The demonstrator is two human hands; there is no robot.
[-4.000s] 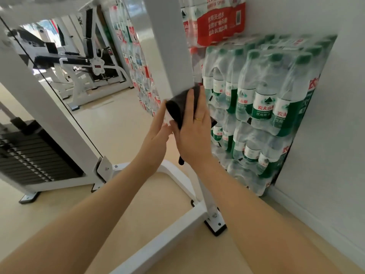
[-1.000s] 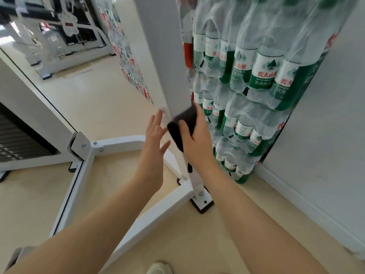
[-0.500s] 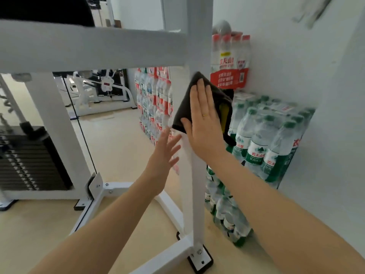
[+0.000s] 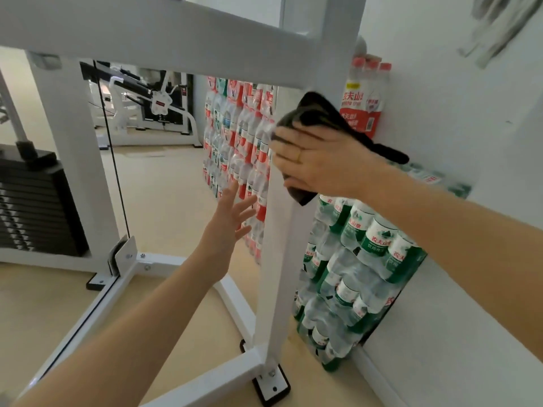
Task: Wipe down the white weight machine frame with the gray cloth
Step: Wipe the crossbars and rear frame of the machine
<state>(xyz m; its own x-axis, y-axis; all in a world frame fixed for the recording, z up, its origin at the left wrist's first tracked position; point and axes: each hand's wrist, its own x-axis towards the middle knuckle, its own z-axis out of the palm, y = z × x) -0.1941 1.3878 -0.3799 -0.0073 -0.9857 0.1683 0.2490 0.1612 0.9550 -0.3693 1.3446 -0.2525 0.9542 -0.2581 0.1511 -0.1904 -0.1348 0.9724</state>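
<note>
The white weight machine frame (image 4: pixel 273 259) has an upright post in the middle of the view, joined to a crossbar above. My right hand (image 4: pixel 317 160) presses the dark gray cloth (image 4: pixel 314 113) flat against the upper part of that post, just under the crossbar, fingers straight and pointing left. A tail of the cloth hangs off to the right behind my wrist. My left hand (image 4: pixel 229 227) hovers lower and to the left of the post with fingers spread, holding nothing and apart from the post.
Shrink-wrapped packs of water bottles (image 4: pixel 352 259) are stacked against the white wall (image 4: pixel 470 201) right behind the post. A black weight stack (image 4: pixel 35 207) and cable stand at left. The frame's base rails (image 4: pixel 182 262) cross the beige floor; more gym machines stand beyond.
My right hand has slid the cloth up the post from near the base to just under the crossbar, turning its fingers leftward. My left hand stays open beside the post.
</note>
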